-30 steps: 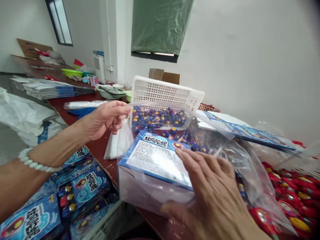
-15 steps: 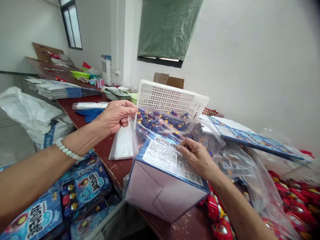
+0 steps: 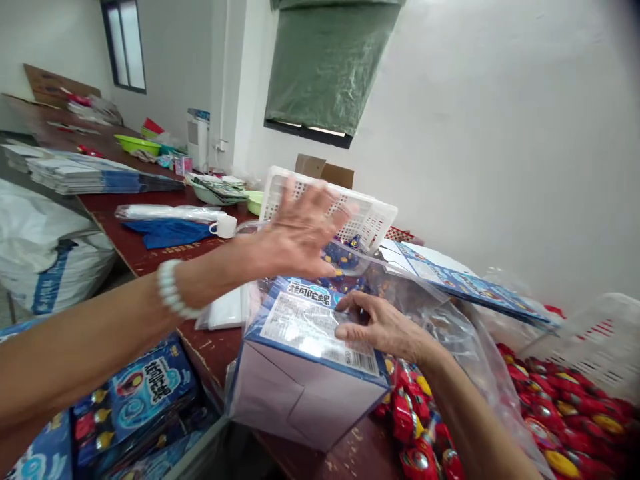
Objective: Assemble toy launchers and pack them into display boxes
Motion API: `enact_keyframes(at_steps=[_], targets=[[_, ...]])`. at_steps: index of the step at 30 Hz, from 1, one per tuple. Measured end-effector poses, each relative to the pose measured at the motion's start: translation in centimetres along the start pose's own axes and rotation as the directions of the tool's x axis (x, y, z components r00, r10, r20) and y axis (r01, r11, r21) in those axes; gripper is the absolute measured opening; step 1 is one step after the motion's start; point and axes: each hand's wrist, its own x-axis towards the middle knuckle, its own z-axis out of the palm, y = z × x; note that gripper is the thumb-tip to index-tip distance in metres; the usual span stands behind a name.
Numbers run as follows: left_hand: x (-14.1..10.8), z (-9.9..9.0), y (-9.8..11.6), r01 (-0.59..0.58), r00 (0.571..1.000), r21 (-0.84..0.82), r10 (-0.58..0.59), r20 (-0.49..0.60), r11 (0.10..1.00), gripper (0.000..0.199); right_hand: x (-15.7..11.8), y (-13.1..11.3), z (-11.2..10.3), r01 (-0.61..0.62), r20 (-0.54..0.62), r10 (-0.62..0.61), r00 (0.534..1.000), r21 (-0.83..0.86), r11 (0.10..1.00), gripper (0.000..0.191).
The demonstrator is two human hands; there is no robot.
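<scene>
A blue printed cardboard box (image 3: 310,393) lies at the table's edge, its pale folded end facing me. Clear plastic film (image 3: 425,283) spreads around and behind the box; how much it encloses is hard to tell. My right hand (image 3: 375,323) rests on the box's labelled top, thumb and fingers apart. Above the far end of the box, my left hand (image 3: 310,230) hangs in the air with fingers spread, slightly blurred and holding nothing. Behind it stands a tilted white perforated basket (image 3: 380,217), with blue and yellow small toys (image 3: 345,257) in front, partly hidden by my left hand.
Red toys (image 3: 565,400) heap up on the right. Several packed blue boxes (image 3: 145,393) sit low at the left. Flat printed cartons (image 3: 460,277), a white cup (image 3: 225,227), blue cloth (image 3: 170,232) and stacked cardboard (image 3: 95,173) lie on the red table (image 3: 115,227).
My left hand has let go of the plastic film, opened and moved right over the box. My right hand's fingers have spread on the box top. The view has shifted somewhat.
</scene>
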Motion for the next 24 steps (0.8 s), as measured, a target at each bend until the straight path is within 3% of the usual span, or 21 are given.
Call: enact_keyframes(at_steps=[2,3,5,7,13,15,17,20,21,23,24], targets=[[2.7,2.1,1.1,-0.109,0.975,-0.052,0.117,0.187,0.993,0.078,0.1,0.4,-0.2,0.001,0.064,-0.002,0.998,0.02,1.0,0.045],[3.7,3.1,1.4,-0.12,0.962,-0.1,0.141,0.234,0.988,0.059,0.2,0.6,-0.1,0.007,0.072,-0.009,0.997,0.019,1.0,0.044],[4.9,4.4,1.8,-0.104,0.957,-0.146,0.139,0.256,0.984,0.023,0.4,0.9,0.1,0.019,0.043,-0.019,0.999,-0.013,1.0,0.045],[5.0,4.6,2.2,-0.088,0.965,-0.176,0.128,0.23,0.98,0.02,0.7,1.0,0.3,0.002,-0.006,-0.003,1.0,-0.102,0.995,0.043],[4.4,2.3,3.4,-0.077,0.984,-0.241,0.112,0.136,0.968,0.022,1.8,0.2,1.7,-0.22,-0.189,0.159,0.969,-0.362,0.906,0.029],[4.7,0.8,3.1,-0.036,0.998,-0.272,0.049,0.038,0.961,0.021,1.9,0.0,2.1,-0.281,-0.265,0.187,0.946,-0.384,0.88,0.028],[4.5,-1.6,2.2,0.007,0.989,-0.318,-0.053,-0.137,0.948,0.019,1.5,-0.3,2.1,-0.325,-0.34,0.177,0.924,-0.452,0.831,0.026],[1.7,-5.2,-0.1,0.062,0.897,-0.295,-0.182,-0.402,0.953,0.014,-0.3,-0.9,1.7,-0.332,-0.483,0.016,0.876,-0.578,0.745,0.023],[0.1,-5.9,-0.9,0.114,0.844,-0.254,-0.228,-0.486,0.961,0.017,-1.2,-1.3,1.8,-0.301,-0.527,-0.086,0.846,-0.603,0.738,0.023],[-3.6,-5.8,-2.5,0.3,0.765,-0.328,-0.431,-0.478,0.896,0.033,-2.8,-2.4,2.6,-0.137,-0.565,-0.319,0.761,-0.621,0.772,0.023],[-5.4,-5.1,-3.0,0.36,0.741,-0.449,-0.543,-0.394,0.817,0.037,-3.4,-3.1,3.3,-0.011,-0.542,-0.414,0.732,-0.616,0.788,0.023]])
